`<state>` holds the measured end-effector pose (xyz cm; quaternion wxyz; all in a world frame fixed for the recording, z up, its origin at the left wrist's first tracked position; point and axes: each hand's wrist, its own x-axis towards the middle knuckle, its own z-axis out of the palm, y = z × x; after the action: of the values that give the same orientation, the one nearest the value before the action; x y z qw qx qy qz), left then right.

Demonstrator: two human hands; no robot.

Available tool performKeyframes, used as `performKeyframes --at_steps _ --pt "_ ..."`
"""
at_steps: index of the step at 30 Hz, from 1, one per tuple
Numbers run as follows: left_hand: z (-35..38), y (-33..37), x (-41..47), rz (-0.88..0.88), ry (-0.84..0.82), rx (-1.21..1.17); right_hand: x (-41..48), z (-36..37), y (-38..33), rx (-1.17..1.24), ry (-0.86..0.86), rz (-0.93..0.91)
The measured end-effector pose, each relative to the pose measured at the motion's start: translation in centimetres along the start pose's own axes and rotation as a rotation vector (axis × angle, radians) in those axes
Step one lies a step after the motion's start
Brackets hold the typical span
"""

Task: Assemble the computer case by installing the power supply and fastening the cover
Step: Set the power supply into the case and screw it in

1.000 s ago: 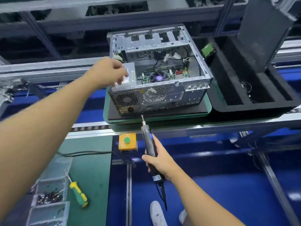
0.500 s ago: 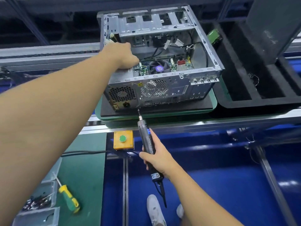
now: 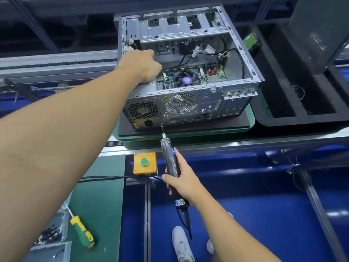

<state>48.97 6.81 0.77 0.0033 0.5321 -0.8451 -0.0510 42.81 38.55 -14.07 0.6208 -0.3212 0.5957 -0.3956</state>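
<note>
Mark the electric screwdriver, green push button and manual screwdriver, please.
electric screwdriver [image 3: 170,161]: head view, black barrel
green push button [image 3: 144,162]: head view, button cap
manual screwdriver [image 3: 82,232]: head view, green and yellow handle

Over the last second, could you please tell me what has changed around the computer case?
The left grip slid from the power supply's near top edge deeper into the computer case. The electric screwdriver edged forward, its bit now at the rear panel beside the power supply. Unchanged: the right grip holds the screwdriver; the case sits open on its green pallet.
</note>
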Motion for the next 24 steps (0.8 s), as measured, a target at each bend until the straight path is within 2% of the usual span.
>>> performKeyframes --at_steps 8,13,24 --pt "-0.1 0.0 0.0 0.003 0.004 0.002 0.1 2.7 -0.1 0.217 -0.032 -0.019" --pt "-0.2 0.1 0.0 -0.004 -0.005 0.006 0.3 2.5 0.1 0.255 -0.052 -0.005" --pt "-0.4 0.2 -0.2 0.001 -0.013 0.012 0.4 1.4 -0.4 0.054 -0.023 0.009"
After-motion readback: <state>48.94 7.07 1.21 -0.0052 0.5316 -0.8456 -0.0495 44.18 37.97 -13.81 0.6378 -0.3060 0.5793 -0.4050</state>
